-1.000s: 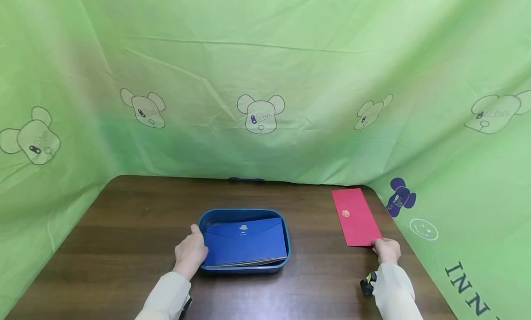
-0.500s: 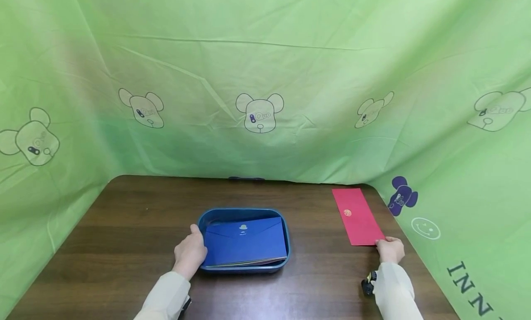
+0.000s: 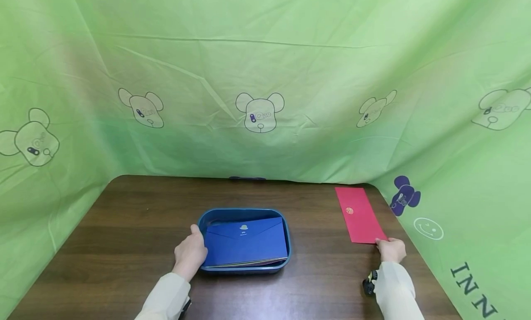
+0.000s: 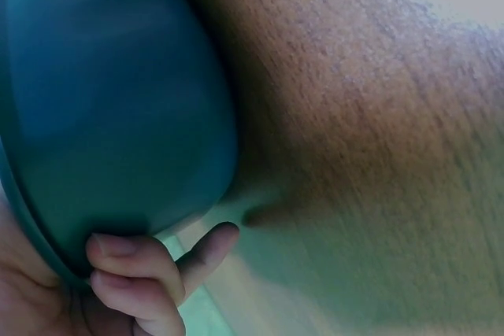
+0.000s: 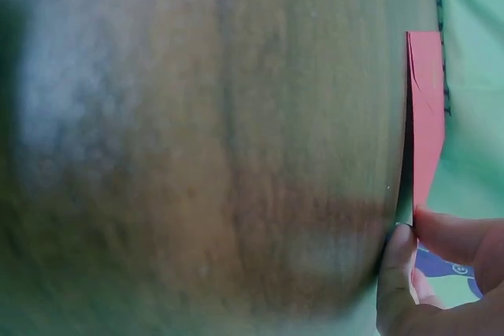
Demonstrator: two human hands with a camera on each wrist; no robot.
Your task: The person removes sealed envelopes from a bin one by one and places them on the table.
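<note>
A blue tray (image 3: 215, 215) sits near the table's front middle with a dark blue envelope (image 3: 245, 243) lying in it. My left hand (image 3: 190, 251) grips the tray's left rim, thumb on top; in the left wrist view its fingers (image 4: 134, 269) curl under the tray's wall (image 4: 110, 108). A red envelope (image 3: 359, 214) lies at the right near the table's edge. My right hand (image 3: 391, 249) pinches its near corner, and in the right wrist view the fingers (image 5: 449, 234) close on the red envelope (image 5: 425, 116), its near end lifted.
The dark wooden table (image 3: 137, 228) is walled by a green cloth with bear prints (image 3: 260, 112) at the back and on both sides. The cloth hangs close to the red envelope on the right. A small dark object (image 3: 246, 178) lies at the back edge.
The red envelope and my right hand have shifted slightly to the right and away from me. My left hand and the tray have stayed put.
</note>
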